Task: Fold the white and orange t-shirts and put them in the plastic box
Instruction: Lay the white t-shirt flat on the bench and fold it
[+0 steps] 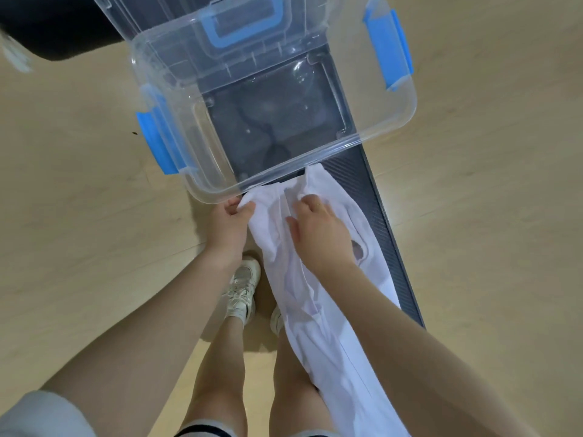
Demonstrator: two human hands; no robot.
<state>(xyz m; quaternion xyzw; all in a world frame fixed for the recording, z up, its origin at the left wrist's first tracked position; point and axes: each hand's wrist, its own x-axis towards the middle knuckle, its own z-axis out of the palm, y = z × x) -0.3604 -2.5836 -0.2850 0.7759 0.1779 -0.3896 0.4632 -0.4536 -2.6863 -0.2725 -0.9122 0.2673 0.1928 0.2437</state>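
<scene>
A white t-shirt (318, 313) hangs crumpled from both my hands, draping down in front of my legs and over a dark bench. My left hand (228, 225) pinches its upper left edge, right below the box's near rim. My right hand (318, 230) grips a bunch of the cloth a little to the right. The clear plastic box (274, 181) with blue latches stands open on the bench just beyond my hands, nothing inside it. No orange t-shirt is in view.
The box's clear lid with a blue handle (246, 29) leans behind the box. The narrow dark bench (388, 222) runs from the box toward me over a light wooden floor (79, 184). My feet in pale shoes (243, 288) stand beside the bench.
</scene>
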